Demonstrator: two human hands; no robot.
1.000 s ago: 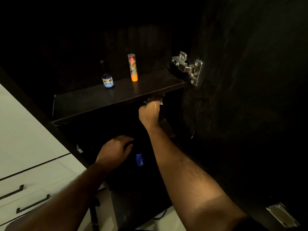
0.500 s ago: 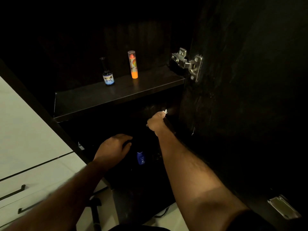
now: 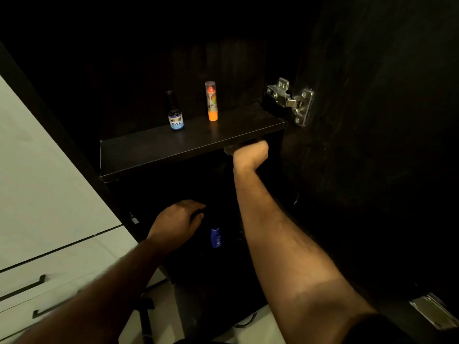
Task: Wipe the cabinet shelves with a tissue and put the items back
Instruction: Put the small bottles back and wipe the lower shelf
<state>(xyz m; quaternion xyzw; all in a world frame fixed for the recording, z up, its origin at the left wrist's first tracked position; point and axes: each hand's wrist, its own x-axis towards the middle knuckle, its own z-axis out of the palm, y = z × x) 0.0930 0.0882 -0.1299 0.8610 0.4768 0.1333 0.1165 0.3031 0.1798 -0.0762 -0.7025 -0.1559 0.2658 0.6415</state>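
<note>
Cabinet (image 3: 223, 58): dark inside, door swung out to the right on a metal hinge (image 3: 289, 100).
Upper shelf (image 3: 149, 152): carries two upright items near its back edge, well apart from the front edge.
Small dark bottle (image 3: 175, 115): stands left of centre on the upper shelf, label reading "NIVE".
Orange tube (image 3: 211, 101): stands just right of the small dark bottle, clear cap on top, apart from it.
Lower compartment: a blue bottle (image 3: 215, 238) stands upright in the dark space below the shelf, between the two forearms.
Right hand (image 3: 250, 152): curled into a fist right under the front edge of the upper shelf near its right end; the fingers fold toward the shelf's underside.
Tissue: cannot be made out; what the right fist holds cannot be told.
Left hand (image 3: 177, 223): reaches into the lower compartment just left of the blue bottle, fingers bent over something dark; what it is cannot be told.
White drawers (image 3: 49, 269): left of the cabinet, with dark bar handles, cut off by the frame edge.
Lower shelf surface: too dark to read.
</note>
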